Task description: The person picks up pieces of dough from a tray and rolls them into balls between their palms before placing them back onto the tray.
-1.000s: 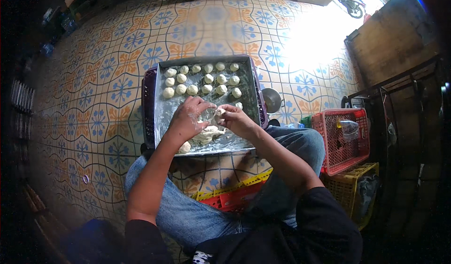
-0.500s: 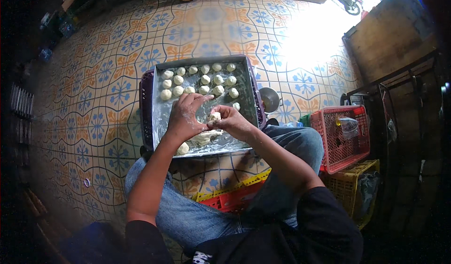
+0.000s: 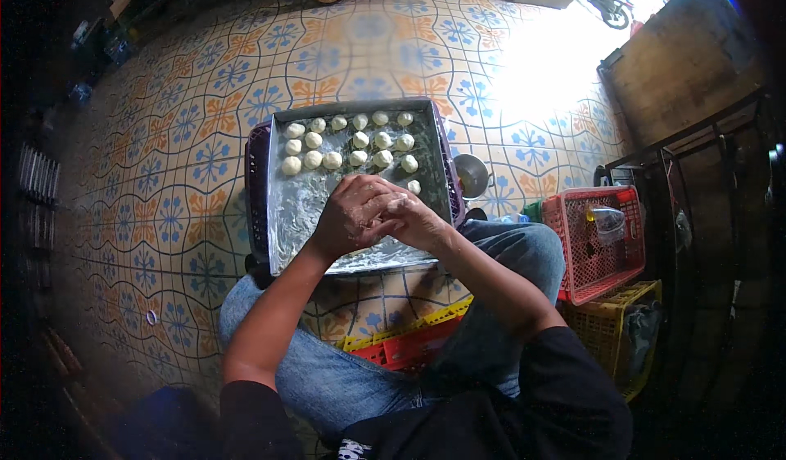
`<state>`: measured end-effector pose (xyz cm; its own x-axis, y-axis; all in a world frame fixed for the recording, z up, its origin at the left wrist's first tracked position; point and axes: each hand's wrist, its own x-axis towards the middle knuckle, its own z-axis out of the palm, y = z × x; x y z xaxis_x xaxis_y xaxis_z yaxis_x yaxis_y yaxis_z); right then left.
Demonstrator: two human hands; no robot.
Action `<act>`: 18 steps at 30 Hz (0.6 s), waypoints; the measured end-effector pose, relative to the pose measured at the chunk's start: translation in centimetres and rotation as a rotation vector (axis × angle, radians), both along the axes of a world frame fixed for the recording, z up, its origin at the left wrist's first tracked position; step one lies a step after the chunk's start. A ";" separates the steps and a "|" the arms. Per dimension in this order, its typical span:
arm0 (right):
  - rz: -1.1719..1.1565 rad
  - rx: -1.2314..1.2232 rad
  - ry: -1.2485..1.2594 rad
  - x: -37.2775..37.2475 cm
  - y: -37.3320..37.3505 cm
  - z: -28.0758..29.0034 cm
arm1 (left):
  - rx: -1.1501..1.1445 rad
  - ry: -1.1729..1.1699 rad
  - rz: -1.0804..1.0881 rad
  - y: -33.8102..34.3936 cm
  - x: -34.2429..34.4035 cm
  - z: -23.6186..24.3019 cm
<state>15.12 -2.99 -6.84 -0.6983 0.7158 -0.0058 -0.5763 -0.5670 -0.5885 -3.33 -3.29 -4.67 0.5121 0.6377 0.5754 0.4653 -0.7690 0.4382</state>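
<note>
Over the near part of a square metal tray (image 3: 286,214), my hands are brought together. The fingers of my left hand (image 3: 354,212) curl over toward the right one, and both are dusted white. My right hand (image 3: 420,224) is closed against them, with a little pale dough (image 3: 399,202) showing between the two. How much dough they enclose is hidden. Beyond the hands, several round dough balls (image 3: 359,140) sit in rough rows in the far half of the tray. One more dough ball (image 3: 414,187) lies just past my right hand. White smears coat the tray's floor.
The tray rests on a dark purple crate (image 3: 257,190) before my knees. A metal bowl (image 3: 471,175) stands to its right. Farther right, a red crate (image 3: 585,247) sits on a yellow one (image 3: 602,325). A red and yellow crate (image 3: 413,344) lies between my legs.
My hands were apart, the right pinching a dough piece; now they are closed together around it. The left moved right and nearer. The dough at the tray's near side no longer shows.
</note>
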 end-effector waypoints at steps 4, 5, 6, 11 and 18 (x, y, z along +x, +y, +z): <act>-0.019 -0.192 0.154 0.5 -0.2 0.0 | 0.000 -0.060 0.027 0.7 0.2 0.5; 0.012 -0.190 0.111 0.8 0.1 -0.6 | -0.016 -0.092 0.037 0.8 0.2 0.9; 0.009 -0.189 0.110 1.0 0.4 -1.0 | -0.015 -0.094 0.035 1.0 0.2 0.8; 0.024 -0.027 -0.419 0.0 1.2 0.3 | -0.334 -0.440 0.211 1.5 -0.1 -2.3; -0.272 -0.396 -0.224 0.0 2.1 -1.3 | -0.616 -0.607 0.152 -0.6 3.9 -2.5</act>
<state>15.11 -0.87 -8.19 -0.4381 0.7839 -0.4400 -0.6187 -0.6180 -0.4850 0.62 -3.86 -7.14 0.1138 0.9609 0.2523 0.0950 -0.2633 0.9600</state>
